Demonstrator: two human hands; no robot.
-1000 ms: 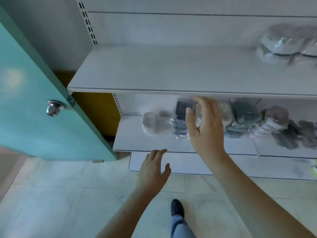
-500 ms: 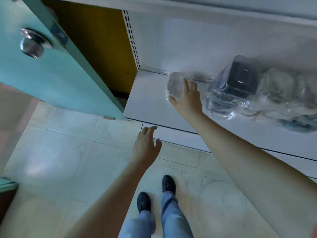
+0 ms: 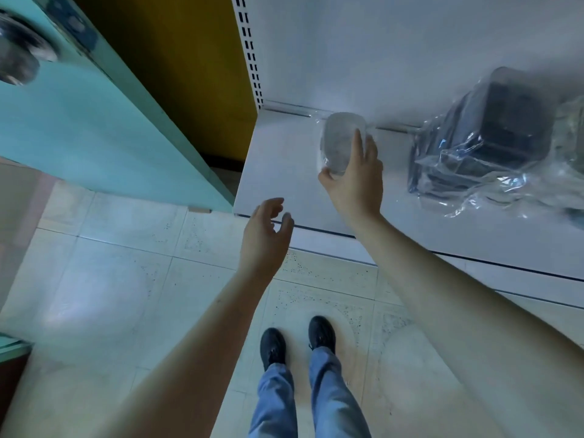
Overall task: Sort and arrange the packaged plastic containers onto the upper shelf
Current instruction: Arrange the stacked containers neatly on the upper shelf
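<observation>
We see the right hand (image 3: 355,181) curled around a small clear wrapped container (image 3: 339,143), thumb on its near side and fingers over its right side, and this container sits on the white lower shelf (image 3: 278,172) near the left back corner. At three o'clock from it, well apart, a bag of dark packaged containers (image 3: 493,143) lies on the same shelf. The left hand (image 3: 265,235) hangs at seven o'clock from the container, fingers loosely bent and holding nothing, beside the teal door (image 3: 94,128)
</observation>
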